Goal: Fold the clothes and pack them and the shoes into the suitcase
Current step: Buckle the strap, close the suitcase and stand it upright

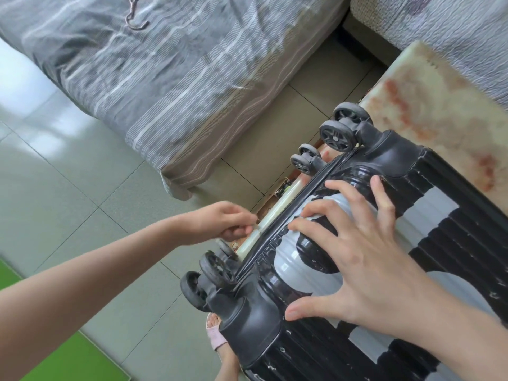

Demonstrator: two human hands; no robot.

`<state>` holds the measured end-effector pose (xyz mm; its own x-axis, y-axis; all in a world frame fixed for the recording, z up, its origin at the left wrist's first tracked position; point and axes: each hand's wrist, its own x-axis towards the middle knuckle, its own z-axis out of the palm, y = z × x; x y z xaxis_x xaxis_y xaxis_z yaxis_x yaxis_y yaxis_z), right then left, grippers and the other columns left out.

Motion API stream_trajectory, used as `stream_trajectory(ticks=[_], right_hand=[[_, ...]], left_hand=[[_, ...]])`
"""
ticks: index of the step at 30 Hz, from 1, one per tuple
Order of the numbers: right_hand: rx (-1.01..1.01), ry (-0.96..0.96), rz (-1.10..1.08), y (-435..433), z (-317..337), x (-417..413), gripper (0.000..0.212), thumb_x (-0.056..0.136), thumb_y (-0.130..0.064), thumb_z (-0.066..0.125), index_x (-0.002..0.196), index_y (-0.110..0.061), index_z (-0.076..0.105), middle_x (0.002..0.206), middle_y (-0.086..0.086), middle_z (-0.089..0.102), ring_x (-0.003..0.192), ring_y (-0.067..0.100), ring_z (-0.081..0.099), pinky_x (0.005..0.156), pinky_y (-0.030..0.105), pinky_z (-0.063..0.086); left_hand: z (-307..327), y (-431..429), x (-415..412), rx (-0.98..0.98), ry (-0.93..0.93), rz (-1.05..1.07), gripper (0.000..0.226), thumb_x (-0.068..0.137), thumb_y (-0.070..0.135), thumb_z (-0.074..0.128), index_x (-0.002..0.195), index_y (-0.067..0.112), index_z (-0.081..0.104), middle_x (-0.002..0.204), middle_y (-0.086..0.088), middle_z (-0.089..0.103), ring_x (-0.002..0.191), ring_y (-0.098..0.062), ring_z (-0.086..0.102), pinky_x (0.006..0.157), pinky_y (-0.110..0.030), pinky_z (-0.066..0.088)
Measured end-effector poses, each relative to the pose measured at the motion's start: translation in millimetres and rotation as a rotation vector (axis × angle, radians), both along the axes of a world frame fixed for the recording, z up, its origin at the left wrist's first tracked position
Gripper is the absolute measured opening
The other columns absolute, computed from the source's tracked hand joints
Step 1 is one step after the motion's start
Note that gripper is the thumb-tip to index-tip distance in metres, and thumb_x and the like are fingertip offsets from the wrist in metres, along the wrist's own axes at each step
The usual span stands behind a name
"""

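So the suitcase (450, 224) lay flat and closed on the marble table (439, 111), with its wheels (336, 136) poking out past the table's near edge over the floor (82, 188). The right hand (365, 251) was spread wide on the shell with its fingers straight, pressing down and gripping nothing. The left hand (220, 224) was down at that same edge by the zip (310, 185), fingers curled into a pinch. It's too blurry there to tell what it actually had hold of (my guess is the zip pull). No clothes or shoes in sight, so I can't say if they were inside.

What I'd worry about: the wheel end overhung the edge, so a hard sideways tug on the zip could slide the whole case off toward the foot in the pink slipper (217, 334) right below. If the case was stuffed, the zip could also snag fabric once the pressing hand eased up. Off to the side were the striped bed (151, 78) with a hanger (134, 17) on it, and a green mat (68, 358).
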<state>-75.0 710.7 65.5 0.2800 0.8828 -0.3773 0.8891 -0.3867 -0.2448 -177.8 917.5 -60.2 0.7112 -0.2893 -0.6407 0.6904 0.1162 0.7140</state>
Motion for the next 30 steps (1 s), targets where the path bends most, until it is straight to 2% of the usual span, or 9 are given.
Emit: stream_trajectory(ticks=[6,10,13,16,18,20,21,24,30], right_hand=[[-0.006,0.013,0.012,-2,0,2,0.095,0.063,-0.094,0.034,0.123,-0.024,0.056,0.13,-0.002,0.043,0.142,0.033,0.022,0.11,0.063,-0.002],[0.09,0.056,-0.073,-5,7,12,0.099,0.062,-0.095,0.036,0.135,-0.029,0.05,0.152,-0.001,0.024,0.148,0.027,0.003,0.113,0.055,0.0],[0.146,-0.032,-0.245,-11,17,38,0.101,0.063,-0.095,0.031,0.145,-0.036,0.034,0.159,-0.002,0.006,0.148,0.025,-0.007,0.116,0.053,-0.005],[0.063,-0.069,-0.504,-15,18,80,0.114,0.052,-0.101,0.026,0.149,-0.045,0.004,0.159,-0.009,-0.006,0.146,0.018,-0.015,0.117,0.05,-0.007],[-0.045,-0.019,-0.585,-16,14,101,0.121,0.047,-0.103,0.03,0.148,-0.047,-0.005,0.16,-0.01,-0.001,0.148,0.019,-0.001,0.118,0.048,0.004],[-0.08,0.05,-0.566,-16,8,109,0.118,0.048,-0.099,0.034,0.149,-0.045,0.002,0.156,-0.009,0.019,0.142,0.021,0.023,0.114,0.045,0.018],[-0.059,0.068,-0.553,-17,6,110,0.117,0.049,-0.1,0.034,0.148,-0.044,0.008,0.151,-0.01,0.026,0.138,0.021,0.029,0.112,0.043,0.023],[0.01,0.104,-0.563,-19,3,109,0.12,0.042,-0.101,0.035,0.146,-0.044,0.017,0.14,-0.012,0.035,0.133,0.018,0.034,0.109,0.039,0.028],[0.046,0.15,-0.594,-19,13,108,0.114,0.044,-0.098,0.044,0.144,-0.047,0.022,0.138,-0.02,0.036,0.13,0.008,0.034,0.104,0.034,0.031]], left_hand=[[1,3,41,0.14,-0.035,-0.073,0.032,0.1,0.026,0.047,0.071,0.014,0.056,0.056,0.01,0.047,0.05,-0.004,0.037,0.054,-0.013,0.036],[-2,-2,47,0.174,-0.042,0.014,0.032,0.099,0.028,0.05,0.072,0.014,0.058,0.059,0.007,0.048,0.051,-0.005,0.038,0.056,-0.014,0.037],[-3,-8,60,0.203,-0.053,0.046,0.032,0.098,0.029,0.05,0.071,0.014,0.057,0.057,0.009,0.048,0.049,-0.003,0.038,0.055,-0.014,0.037],[1,-10,74,0.234,-0.043,0.025,0.032,0.099,0.028,0.05,0.071,0.014,0.058,0.056,0.01,0.049,0.047,-0.002,0.038,0.054,-0.014,0.037],[3,-9,81,0.258,-0.039,0.002,0.033,0.099,0.029,0.05,0.07,0.015,0.058,0.057,0.009,0.049,0.047,-0.002,0.039,0.056,-0.015,0.037],[2,-10,84,0.284,-0.034,0.007,0.033,0.099,0.03,0.05,0.069,0.016,0.058,0.057,0.01,0.049,0.048,-0.003,0.038,0.058,-0.018,0.037],[0,-12,85,0.287,-0.032,0.024,0.034,0.099,0.031,0.05,0.069,0.016,0.058,0.056,0.011,0.048,0.048,-0.004,0.038,0.059,-0.019,0.037],[-5,-20,97,0.298,-0.036,0.096,0.034,0.099,0.031,0.05,0.069,0.015,0.058,0.053,0.011,0.048,0.048,-0.005,0.037,0.06,-0.02,0.036],[-4,-24,134,0.344,-0.066,0.135,0.035,0.098,0.027,0.051,0.066,0.014,0.059,0.052,0.009,0.049,0.044,-0.004,0.039,0.051,-0.014,0.037]])
